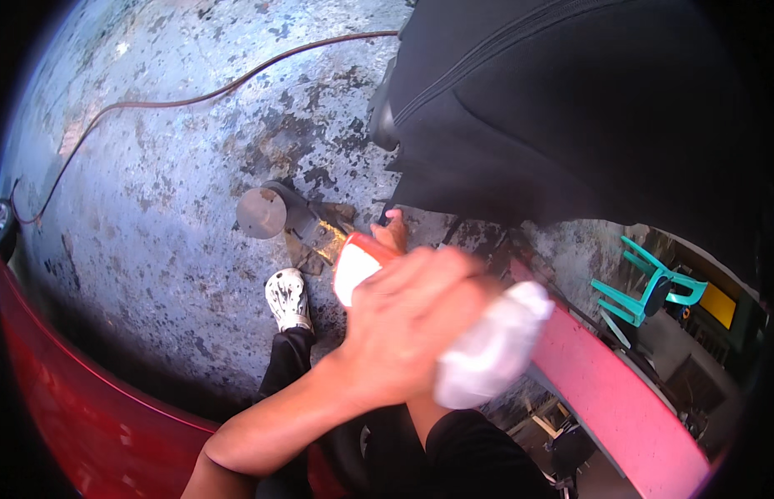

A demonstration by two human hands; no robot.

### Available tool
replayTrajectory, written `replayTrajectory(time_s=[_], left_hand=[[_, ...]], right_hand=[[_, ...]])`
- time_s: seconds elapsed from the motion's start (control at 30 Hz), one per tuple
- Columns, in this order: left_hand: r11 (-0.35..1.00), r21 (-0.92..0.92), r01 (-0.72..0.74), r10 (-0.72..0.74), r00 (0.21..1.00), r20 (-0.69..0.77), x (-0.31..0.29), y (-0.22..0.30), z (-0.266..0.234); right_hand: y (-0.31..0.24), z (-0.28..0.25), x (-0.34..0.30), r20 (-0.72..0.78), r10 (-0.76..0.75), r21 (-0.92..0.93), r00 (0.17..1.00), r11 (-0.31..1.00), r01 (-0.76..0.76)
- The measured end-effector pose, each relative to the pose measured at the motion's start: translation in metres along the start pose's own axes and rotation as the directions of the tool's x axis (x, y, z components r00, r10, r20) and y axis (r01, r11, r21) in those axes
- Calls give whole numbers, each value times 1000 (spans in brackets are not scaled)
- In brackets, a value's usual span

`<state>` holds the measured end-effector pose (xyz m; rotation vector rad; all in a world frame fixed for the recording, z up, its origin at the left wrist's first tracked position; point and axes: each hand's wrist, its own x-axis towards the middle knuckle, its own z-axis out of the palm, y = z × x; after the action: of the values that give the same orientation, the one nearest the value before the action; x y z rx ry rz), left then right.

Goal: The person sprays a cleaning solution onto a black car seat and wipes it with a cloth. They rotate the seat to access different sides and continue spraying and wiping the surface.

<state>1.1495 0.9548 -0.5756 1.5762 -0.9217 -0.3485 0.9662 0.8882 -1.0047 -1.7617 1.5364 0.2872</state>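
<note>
Head view, only one available: left hand [416, 312] blurred, over a bunched white cloth [495, 353]; fingers look curled and pressed together, the cloth apparently gripped under the palm, fingertips not visible. Cloth sits at the thumb side of that hand, in front of the near part of a pink-red panel [607, 387]; contact with the panel cannot be told. What is probably the right hand [391, 233] shows just beyond a red-and-white piece [353, 270]; too little of it is visible to say whether its fingers are spread or pinching. Handling, judged: cloth light, soft, limp, not fragile, best held as a wad with the loose folds tucked in; panel likely stiff, fairly light for its length, its smooth face perhaps slippery and easily scuffed, so better taken by its long edges. Orientation: cloth's long axis slants from lower left to upper right, rounded end up and right; panel's long axis runs from beside the left hand down to the lower right. Whether red-and-white piece and panel are one part: hidden behind the hand, cannot tell
</note>
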Motion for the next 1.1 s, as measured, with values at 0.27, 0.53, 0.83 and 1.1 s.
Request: replayTrajectory(time_s=[0.27, 0.53, 0.83, 1.1], left_hand=[[986, -94, -137, 145, 986, 84, -5, 24, 53], [995, 57, 78, -86, 986, 144, -50, -6, 42], [945, 193, 263, -267, 964, -4, -46, 11, -29], [983, 148, 104, -101, 994, -28, 2, 26, -28]], right_hand=[[6, 16, 35, 217, -102, -172, 971, 975, 141], [24, -62, -38, -124, -263, 154, 957, 947, 280], [-168, -289, -191, 170, -164, 877, 972, 475, -73], [-295, -335, -98, -721, -536, 119, 440, 529, 840]])
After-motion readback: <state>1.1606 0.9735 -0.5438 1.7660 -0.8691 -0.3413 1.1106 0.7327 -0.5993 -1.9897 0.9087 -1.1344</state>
